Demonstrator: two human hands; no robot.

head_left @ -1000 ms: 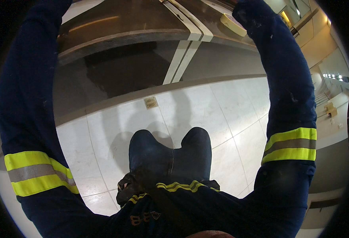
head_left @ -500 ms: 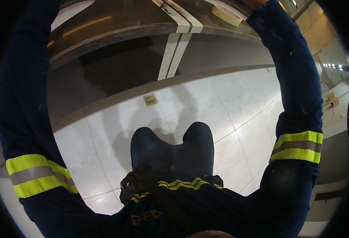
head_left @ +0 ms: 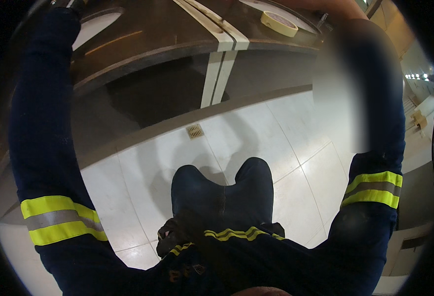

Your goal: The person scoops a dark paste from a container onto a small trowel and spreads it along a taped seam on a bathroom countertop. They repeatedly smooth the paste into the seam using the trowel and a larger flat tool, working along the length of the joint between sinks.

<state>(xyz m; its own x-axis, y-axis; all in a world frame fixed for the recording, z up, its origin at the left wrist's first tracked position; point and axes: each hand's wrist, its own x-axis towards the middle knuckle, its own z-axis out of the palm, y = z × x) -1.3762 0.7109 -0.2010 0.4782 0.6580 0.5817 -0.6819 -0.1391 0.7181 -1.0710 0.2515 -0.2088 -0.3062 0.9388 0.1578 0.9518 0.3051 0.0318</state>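
Observation:
Both my arms, in dark blue sleeves with yellow-grey bands, stretch forward over a dark brown countertop (head_left: pixel 143 22). At the top right, a bare part of my right hand (head_left: pixel 320 7) shows along the upper edge; its fingers cannot be made out. Close below it, a roll of pale yellow masking tape (head_left: pixel 279 23) lies on the counter beside a white oval basin (head_left: pixel 303 18). My left sleeve ends at the top left, near another white basin (head_left: pixel 98 25). Something dark and shiny shows at that cuff, and the left hand itself is past the frame edge.
Two white upright strips (head_left: pixel 219 74) cross the counter's front edge and run down below it. Under the counter is a dark recess (head_left: pixel 153 93). A square drain grate (head_left: pixel 195 131) sits in the white tiled floor (head_left: pixel 291 197). A grey smear covers part of the right side.
The view has shifted, so the counter and tape roll sit slightly lower or to the side. More of my right hand's bare skin shows along the top edge.

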